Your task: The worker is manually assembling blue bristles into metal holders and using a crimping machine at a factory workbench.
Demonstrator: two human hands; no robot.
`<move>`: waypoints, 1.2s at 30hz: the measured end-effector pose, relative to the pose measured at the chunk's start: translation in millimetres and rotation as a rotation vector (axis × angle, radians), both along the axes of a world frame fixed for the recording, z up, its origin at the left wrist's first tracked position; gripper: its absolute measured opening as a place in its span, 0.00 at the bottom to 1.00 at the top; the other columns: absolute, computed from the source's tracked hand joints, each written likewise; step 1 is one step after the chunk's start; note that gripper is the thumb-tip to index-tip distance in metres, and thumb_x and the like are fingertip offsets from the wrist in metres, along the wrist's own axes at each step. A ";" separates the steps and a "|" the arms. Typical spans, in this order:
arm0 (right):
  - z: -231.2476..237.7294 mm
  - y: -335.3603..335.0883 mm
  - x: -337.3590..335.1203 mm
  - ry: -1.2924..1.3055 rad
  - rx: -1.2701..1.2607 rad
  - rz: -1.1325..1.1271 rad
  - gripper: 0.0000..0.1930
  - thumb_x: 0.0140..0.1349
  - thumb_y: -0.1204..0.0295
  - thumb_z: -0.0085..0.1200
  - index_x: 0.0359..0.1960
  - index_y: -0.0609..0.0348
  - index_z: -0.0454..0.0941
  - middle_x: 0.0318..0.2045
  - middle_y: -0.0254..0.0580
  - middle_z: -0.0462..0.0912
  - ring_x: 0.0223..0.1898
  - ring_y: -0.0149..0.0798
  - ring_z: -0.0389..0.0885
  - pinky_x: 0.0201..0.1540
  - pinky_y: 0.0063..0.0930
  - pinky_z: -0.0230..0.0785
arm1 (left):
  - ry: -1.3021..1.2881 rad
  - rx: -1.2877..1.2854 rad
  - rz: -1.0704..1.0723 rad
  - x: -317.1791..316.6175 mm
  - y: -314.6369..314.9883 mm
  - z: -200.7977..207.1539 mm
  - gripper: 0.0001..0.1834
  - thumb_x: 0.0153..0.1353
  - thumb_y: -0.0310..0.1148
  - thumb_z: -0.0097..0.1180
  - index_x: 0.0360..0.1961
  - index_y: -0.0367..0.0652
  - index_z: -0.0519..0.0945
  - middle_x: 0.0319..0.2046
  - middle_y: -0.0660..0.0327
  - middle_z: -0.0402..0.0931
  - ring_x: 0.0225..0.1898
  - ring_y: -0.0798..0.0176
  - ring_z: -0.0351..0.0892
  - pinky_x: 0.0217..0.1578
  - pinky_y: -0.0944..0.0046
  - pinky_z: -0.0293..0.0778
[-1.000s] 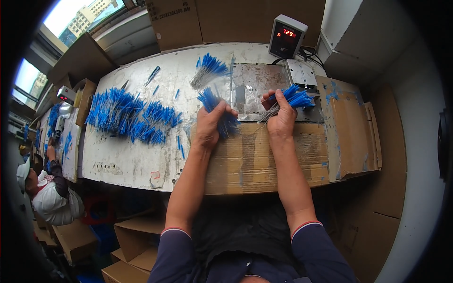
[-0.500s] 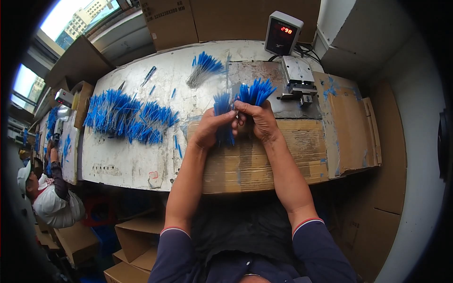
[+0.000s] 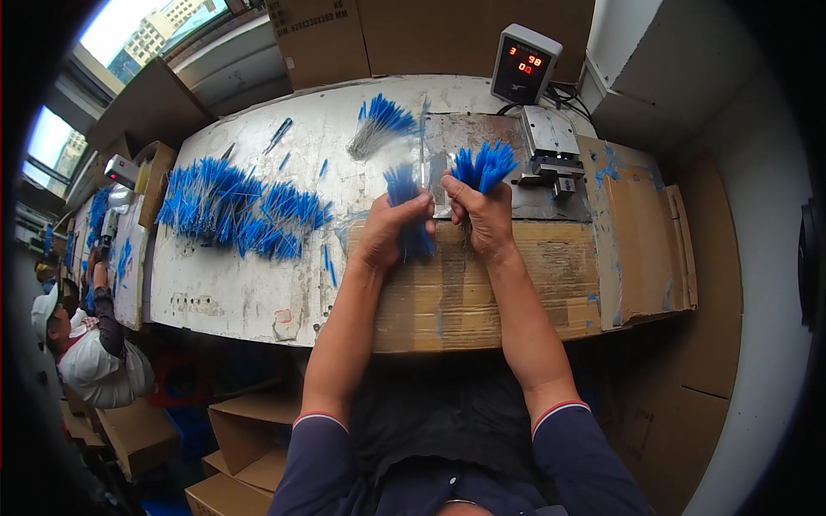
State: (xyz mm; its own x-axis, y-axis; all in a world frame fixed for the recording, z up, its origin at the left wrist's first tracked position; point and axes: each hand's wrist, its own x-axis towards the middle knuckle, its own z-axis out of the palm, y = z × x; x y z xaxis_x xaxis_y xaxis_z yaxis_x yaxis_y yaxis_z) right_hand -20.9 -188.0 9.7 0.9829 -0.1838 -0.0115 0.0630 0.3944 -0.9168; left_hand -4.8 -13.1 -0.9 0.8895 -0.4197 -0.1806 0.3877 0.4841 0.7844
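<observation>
My left hand [image 3: 392, 229] is closed around a bundle of thin blue strands [image 3: 400, 182], blurred by motion, whose ends stick out above and below the fist. To its right, my right hand [image 3: 484, 217] grips a second bundle of blue-tipped strands [image 3: 488, 163], blue ends up and fanned out. A narrow gap separates the two hands above the cardboard sheet [image 3: 465, 301] at the bench's front. Beyond them lies a loose bunch of blue-tipped strands [image 3: 383, 119], its pale grey ends toward the front left.
Heaps of blue-and-grey strands [image 3: 211, 205] cover the bench's left part, near a blue-handled tool [image 3: 280, 135]. Right of my hands stands a small metal fixture [image 3: 551, 146], with a red-digit display box [image 3: 527, 65] behind it. A person in white [image 3: 95, 370] works at far left.
My hands have drawn apart; the right has shifted right with its bundle. The digits on the display have changed.
</observation>
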 end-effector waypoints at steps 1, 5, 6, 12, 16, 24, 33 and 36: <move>8.6 6.6 -5.3 0.009 -0.062 0.010 0.06 0.60 0.75 0.70 0.34 0.62 0.85 0.24 0.33 0.83 0.17 0.23 0.72 0.18 0.20 0.60 | -0.056 0.069 -0.032 -1.2 -1.6 1.5 0.11 0.65 0.33 0.66 0.44 0.40 0.80 0.31 0.61 0.82 0.27 0.65 0.83 0.29 0.65 0.81; 10.6 6.9 -5.3 0.019 -0.025 0.067 0.05 0.60 0.75 0.70 0.32 0.61 0.84 0.24 0.33 0.83 0.17 0.24 0.73 0.17 0.20 0.59 | -0.106 0.128 -0.086 -1.6 -0.9 1.7 0.12 0.66 0.33 0.67 0.45 0.41 0.79 0.30 0.60 0.82 0.28 0.65 0.85 0.30 0.65 0.83; 6.8 5.3 -2.8 0.018 -0.026 0.068 0.05 0.60 0.75 0.70 0.32 0.61 0.84 0.24 0.33 0.83 0.17 0.24 0.73 0.17 0.20 0.59 | -0.097 0.124 -0.083 -1.3 -1.8 4.0 0.12 0.66 0.33 0.66 0.45 0.40 0.79 0.30 0.60 0.82 0.28 0.65 0.85 0.30 0.65 0.83; -0.6 -11.4 7.3 0.009 0.303 -0.219 0.06 0.61 0.78 0.69 0.33 0.63 0.81 0.24 0.38 0.80 0.17 0.29 0.73 0.18 0.24 0.66 | -0.026 0.126 -0.120 1.1 3.8 7.4 0.11 0.66 0.32 0.65 0.46 0.41 0.78 0.30 0.60 0.82 0.26 0.66 0.83 0.30 0.65 0.82; -4.1 -7.9 11.4 0.052 0.328 -0.261 0.06 0.60 0.80 0.69 0.34 0.64 0.82 0.23 0.37 0.82 0.14 0.29 0.74 0.16 0.27 0.67 | -0.079 0.179 -0.068 3.9 7.5 5.9 0.11 0.66 0.32 0.65 0.45 0.41 0.78 0.29 0.60 0.82 0.25 0.67 0.81 0.28 0.67 0.80; 7.1 -2.2 3.3 -0.816 -0.888 -0.388 0.14 0.48 0.76 0.69 0.38 0.58 0.84 0.39 0.44 0.88 0.44 0.48 0.85 0.52 0.41 0.77 | -0.089 0.228 0.028 8.0 25.1 3.6 0.09 0.65 0.29 0.65 0.43 0.40 0.79 0.26 0.60 0.80 0.20 0.70 0.76 0.23 0.70 0.74; -3.2 -7.3 5.1 -0.687 -1.056 -0.157 0.07 0.51 0.74 0.68 0.32 0.54 0.85 0.27 0.40 0.85 0.34 0.48 0.84 0.46 0.38 0.76 | -0.083 0.219 0.117 4.4 22.4 10.6 0.12 0.64 0.32 0.67 0.44 0.38 0.81 0.28 0.61 0.82 0.22 0.71 0.77 0.25 0.70 0.73; -8.7 -7.7 5.7 -0.618 -1.057 -0.103 0.07 0.52 0.77 0.69 0.32 0.58 0.85 0.29 0.42 0.86 0.31 0.41 0.83 0.37 0.32 0.74 | -0.063 0.133 0.137 4.3 22.0 6.4 0.14 0.65 0.33 0.67 0.47 0.37 0.81 0.29 0.61 0.82 0.23 0.71 0.77 0.25 0.70 0.74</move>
State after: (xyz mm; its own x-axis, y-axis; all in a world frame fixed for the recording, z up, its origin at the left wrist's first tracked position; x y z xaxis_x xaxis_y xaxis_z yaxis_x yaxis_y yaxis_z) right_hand -15.2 -195.7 1.0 0.7506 0.1026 0.6527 0.5870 -0.5571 -0.5874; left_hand -0.5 8.8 5.5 0.9480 -0.2699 -0.1688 0.2735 0.4197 0.8655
